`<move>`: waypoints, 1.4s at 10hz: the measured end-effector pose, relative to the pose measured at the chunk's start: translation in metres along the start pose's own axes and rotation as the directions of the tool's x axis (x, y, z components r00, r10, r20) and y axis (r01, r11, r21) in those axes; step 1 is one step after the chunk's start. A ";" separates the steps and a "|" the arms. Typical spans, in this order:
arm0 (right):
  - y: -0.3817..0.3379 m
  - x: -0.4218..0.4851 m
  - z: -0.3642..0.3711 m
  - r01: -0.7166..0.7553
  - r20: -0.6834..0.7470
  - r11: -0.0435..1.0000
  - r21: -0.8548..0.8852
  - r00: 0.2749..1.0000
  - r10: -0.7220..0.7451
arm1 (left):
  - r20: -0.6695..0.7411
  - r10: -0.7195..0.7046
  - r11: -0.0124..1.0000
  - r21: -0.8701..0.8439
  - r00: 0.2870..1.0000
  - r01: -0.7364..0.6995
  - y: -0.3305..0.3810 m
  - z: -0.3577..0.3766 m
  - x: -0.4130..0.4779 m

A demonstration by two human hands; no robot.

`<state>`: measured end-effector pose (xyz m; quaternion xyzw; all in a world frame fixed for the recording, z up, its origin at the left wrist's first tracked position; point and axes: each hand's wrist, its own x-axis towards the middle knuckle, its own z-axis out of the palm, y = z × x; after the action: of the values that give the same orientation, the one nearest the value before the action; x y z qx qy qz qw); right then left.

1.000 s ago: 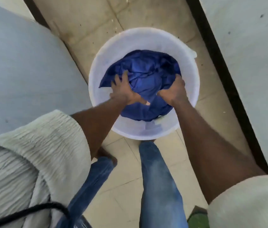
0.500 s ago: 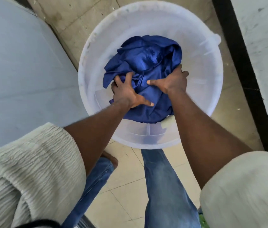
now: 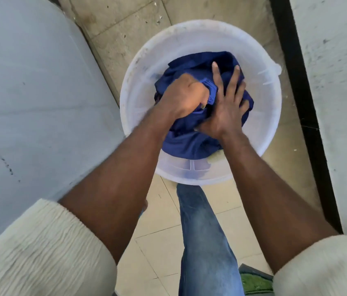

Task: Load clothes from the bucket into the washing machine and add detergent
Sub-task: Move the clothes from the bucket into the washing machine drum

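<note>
A white plastic bucket [image 3: 138, 116] stands on the tiled floor ahead of me. Inside it lies a bundle of dark blue cloth [image 3: 189, 144]. My left hand [image 3: 184, 96] is closed in a fist around a gathered fold of the blue cloth at the bundle's left side. My right hand [image 3: 225, 105] lies on top of the bundle with its fingers spread, pressing and holding the cloth. A pale yellowish bit of fabric [image 3: 216, 158] peeks out under the blue cloth at the bucket's near side.
A large pale grey surface [image 3: 29, 99] fills the left, close to the bucket. A light wall with a black edge strip [image 3: 296, 82] runs along the right. My jeans-clad leg [image 3: 204, 242] stands just before the bucket. A green mat [image 3: 255, 282] lies at the lower right.
My left hand went from flat on the cloth to a fist around a fold. My right hand slid up over the top of the bundle. The view shifted a little.
</note>
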<state>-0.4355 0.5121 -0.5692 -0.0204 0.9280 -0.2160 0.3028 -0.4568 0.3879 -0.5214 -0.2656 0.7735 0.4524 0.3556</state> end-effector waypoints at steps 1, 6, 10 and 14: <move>-0.014 -0.029 -0.013 -0.059 0.012 0.972 0.226 0.998 0.058 | 0.183 0.002 1.000 -0.028 0.983 0.003 0.046 -0.017 -0.046; 0.041 0.027 0.044 -0.414 0.031 0.908 0.063 0.910 0.412 | -0.218 -0.137 0.978 0.126 0.966 0.167 -0.085 0.026 0.029; 0.049 0.031 0.027 -0.416 0.216 0.686 0.597 0.907 0.362 | -0.190 -0.620 0.642 -0.681 0.762 0.352 -0.091 0.051 0.021; 0.052 0.035 -0.006 -0.760 0.661 0.491 0.427 0.632 0.403 | 0.108 -0.420 0.556 -0.754 0.901 0.349 -0.092 0.034 0.016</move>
<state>-0.4632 0.5560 -0.6058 0.3657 0.6226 -0.4035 0.5620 -0.3887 0.3754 -0.5928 -0.5705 0.4497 0.6326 0.2685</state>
